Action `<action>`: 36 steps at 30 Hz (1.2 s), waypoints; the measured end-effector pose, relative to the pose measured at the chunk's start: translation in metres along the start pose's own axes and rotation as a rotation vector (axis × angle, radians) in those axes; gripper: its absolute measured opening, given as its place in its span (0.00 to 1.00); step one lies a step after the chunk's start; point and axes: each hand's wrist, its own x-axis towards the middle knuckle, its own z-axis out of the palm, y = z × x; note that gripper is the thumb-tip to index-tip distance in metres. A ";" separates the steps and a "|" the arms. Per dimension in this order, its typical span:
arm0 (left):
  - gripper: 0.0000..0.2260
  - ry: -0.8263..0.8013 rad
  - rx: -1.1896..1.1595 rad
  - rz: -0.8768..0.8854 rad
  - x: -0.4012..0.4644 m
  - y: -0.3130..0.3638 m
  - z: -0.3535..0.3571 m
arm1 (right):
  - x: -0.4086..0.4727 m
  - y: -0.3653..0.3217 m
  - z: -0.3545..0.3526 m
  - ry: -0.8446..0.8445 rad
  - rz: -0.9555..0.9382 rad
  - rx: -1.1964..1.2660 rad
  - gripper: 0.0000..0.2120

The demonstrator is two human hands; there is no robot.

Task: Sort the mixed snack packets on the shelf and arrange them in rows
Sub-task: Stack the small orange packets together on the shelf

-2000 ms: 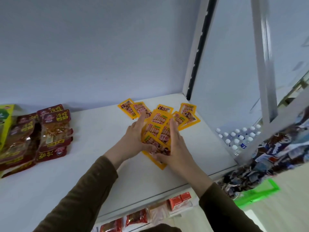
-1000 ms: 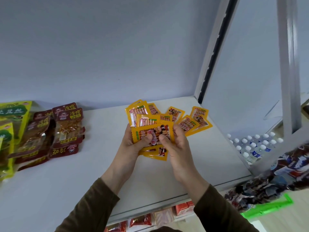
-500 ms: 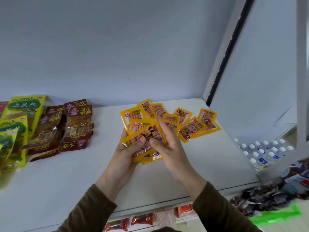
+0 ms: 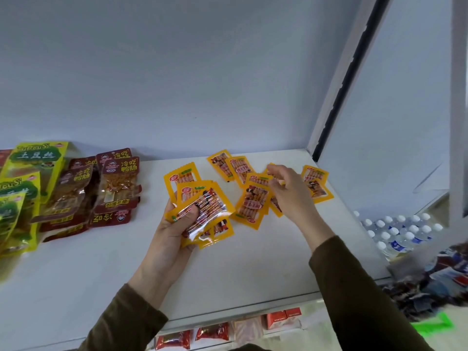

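Head view: a fanned stack of yellow packets is gripped at centre frame by the left hand (likely gathered for a row), while loose yellow packets right of centre are approached by the empty, loosely curled right hand.

Orange-yellow snack packets, maroon packets, yellow-green packets, white shelf.
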 end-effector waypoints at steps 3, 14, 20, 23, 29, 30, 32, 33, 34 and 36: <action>0.20 0.027 -0.004 0.000 0.000 0.002 -0.001 | 0.019 0.000 0.001 -0.224 -0.004 -0.303 0.41; 0.14 0.070 -0.121 -0.046 0.002 0.004 -0.011 | 0.033 -0.003 0.017 -0.238 -0.163 -0.451 0.48; 0.15 0.129 -0.159 -0.108 0.003 0.006 -0.011 | 0.028 -0.001 0.016 -0.140 -0.099 -0.002 0.33; 0.13 0.147 -0.171 -0.118 0.007 0.008 -0.011 | 0.025 -0.006 0.006 -0.082 -0.064 0.272 0.31; 0.16 0.183 -0.105 -0.120 0.010 0.014 -0.007 | 0.018 -0.031 -0.011 -0.209 -0.009 1.047 0.30; 0.16 0.174 -0.095 -0.125 0.010 0.014 -0.005 | 0.017 -0.036 -0.008 -0.254 -0.023 1.093 0.31; 0.17 0.129 -0.084 -0.140 0.010 0.014 -0.001 | 0.013 -0.044 0.003 -0.309 -0.052 1.087 0.32; 0.17 0.100 -0.077 -0.150 0.010 0.014 0.001 | 0.011 -0.048 0.010 -0.317 -0.064 1.055 0.32; 0.19 0.074 -0.073 -0.162 0.010 0.014 0.003 | 0.009 -0.050 0.017 -0.313 -0.072 1.010 0.33; 0.22 0.035 -0.080 -0.186 0.011 0.015 0.006 | 0.005 -0.053 0.031 -0.291 -0.075 0.920 0.35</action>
